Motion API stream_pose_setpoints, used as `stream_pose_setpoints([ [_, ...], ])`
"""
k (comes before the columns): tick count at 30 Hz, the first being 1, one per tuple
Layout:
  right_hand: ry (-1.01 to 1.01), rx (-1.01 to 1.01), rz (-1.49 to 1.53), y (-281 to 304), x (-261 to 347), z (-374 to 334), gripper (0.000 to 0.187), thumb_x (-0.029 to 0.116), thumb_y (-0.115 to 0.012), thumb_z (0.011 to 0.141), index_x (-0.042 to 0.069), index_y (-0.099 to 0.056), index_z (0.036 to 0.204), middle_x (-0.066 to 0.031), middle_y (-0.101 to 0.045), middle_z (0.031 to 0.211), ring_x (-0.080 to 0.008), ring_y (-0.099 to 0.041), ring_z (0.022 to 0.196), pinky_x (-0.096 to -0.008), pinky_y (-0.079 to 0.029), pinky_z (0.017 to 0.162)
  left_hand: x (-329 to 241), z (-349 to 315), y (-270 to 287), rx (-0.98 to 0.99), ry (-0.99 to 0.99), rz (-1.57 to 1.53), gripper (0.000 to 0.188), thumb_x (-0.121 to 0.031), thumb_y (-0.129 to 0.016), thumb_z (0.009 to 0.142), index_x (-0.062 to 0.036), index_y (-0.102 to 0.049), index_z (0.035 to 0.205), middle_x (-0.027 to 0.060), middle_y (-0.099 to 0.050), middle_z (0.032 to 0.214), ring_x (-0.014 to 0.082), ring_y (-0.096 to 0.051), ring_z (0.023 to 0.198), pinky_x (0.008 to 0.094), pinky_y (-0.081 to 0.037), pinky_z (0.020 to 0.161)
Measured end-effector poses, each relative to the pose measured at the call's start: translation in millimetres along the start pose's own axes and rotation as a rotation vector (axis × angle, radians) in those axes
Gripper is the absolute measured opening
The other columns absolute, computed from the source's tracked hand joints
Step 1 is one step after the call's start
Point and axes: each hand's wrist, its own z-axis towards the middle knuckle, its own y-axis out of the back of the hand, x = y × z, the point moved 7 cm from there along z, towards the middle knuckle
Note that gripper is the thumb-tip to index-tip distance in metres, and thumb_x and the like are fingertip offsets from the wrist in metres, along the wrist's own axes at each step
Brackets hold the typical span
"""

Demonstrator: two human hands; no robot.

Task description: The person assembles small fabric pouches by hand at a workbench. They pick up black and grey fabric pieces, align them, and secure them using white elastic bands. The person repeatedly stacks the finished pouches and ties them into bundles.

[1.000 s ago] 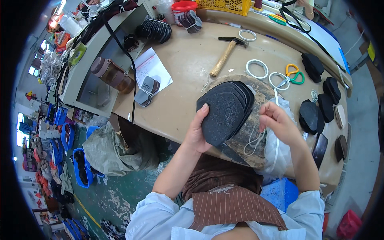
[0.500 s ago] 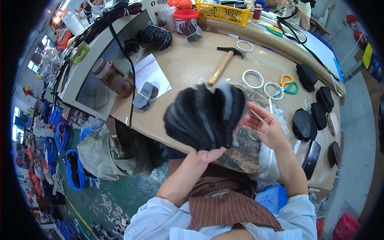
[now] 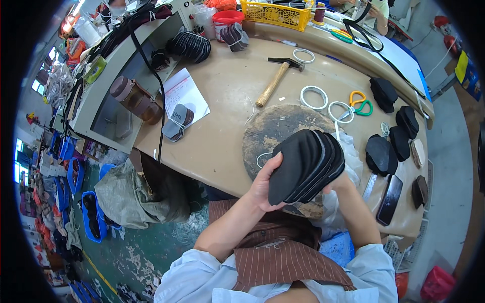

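A thick stack of black, rounded cut pieces is held between my two hands, over the front of a round, worn wooden block. My left hand grips its left side, the thumb lying on the top piece and the other fingers hidden beneath. At the lower right, my right hand closes on the stack's edge; most of its fingers are behind the pieces. A thin pale loop shows on the block beside my left thumb. Crumpled clear plastic lies right of the block.
Beyond the block lie a hammer, white rings and scissors. Black stacks and a phone are at the right. A bottle, paper and a tied grey bundle occupy the left.
The fanned black pieces are now squared into a tighter stack and have moved right. My right hand, earlier apart with a pale band on its fingers, now holds the stack's edge.
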Motion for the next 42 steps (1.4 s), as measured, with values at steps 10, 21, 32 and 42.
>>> stream_pose_setpoints([
  [10, 0.181, 0.289, -1.063, -47, 106, 43, 0.143, 0.069, -0.082, 0.041, 0.000, -0.017, 0.149, -0.0156, -0.044, 0.139, -0.0313, -0.044, 0.124, -0.0450, -0.027, 0.107, -51, 3, 29, -0.515, -0.260, 1.305, 0.050, -0.026, -0.072, 0.083, 0.0046, -0.054, 0.118, 0.0132, -0.065, 0.107, 0.0191, -0.063, 0.096, 0.0310, -0.052, 0.083],
  [21, 0.416, -0.044, 1.034, 1, 55, -37, 0.052, 0.044, -0.067, 0.085, 0.003, -0.059, 0.115, -0.0164, -0.061, 0.118, -0.0257, -0.057, 0.107, -0.0351, -0.047, 0.087, -80, 6, 54, -0.525, -0.368, 0.343, 0.045, -0.034, -0.064, 0.090, -0.0019, -0.054, 0.119, 0.0096, -0.064, 0.108, 0.0176, -0.066, 0.091, 0.0338, -0.057, 0.074],
  [32, -0.216, -0.366, 0.369, -41, 11, -32, 0.111, 0.060, -0.078, 0.066, -0.004, -0.028, 0.142, -0.0142, -0.040, 0.140, -0.0243, -0.036, 0.134, -0.0365, -0.025, 0.113, -57, -21, -13, -0.390, -0.850, 0.931, 0.058, -0.006, -0.070, 0.081, -0.0012, -0.039, 0.130, 0.0105, -0.058, 0.113, 0.0168, -0.059, 0.102, 0.0308, -0.049, 0.089],
  [42, -0.273, 0.055, -0.133, -33, 29, 17, 0.122, 0.076, -0.073, 0.056, -0.004, -0.034, 0.138, -0.0125, -0.049, 0.126, -0.0200, -0.047, 0.121, -0.0369, -0.037, 0.102, -42, -27, -33, -0.077, -0.198, 1.426, 0.060, -0.008, -0.079, 0.072, -0.0019, -0.051, 0.125, 0.0069, -0.061, 0.111, 0.0142, -0.057, 0.104, 0.0304, -0.044, 0.093],
])
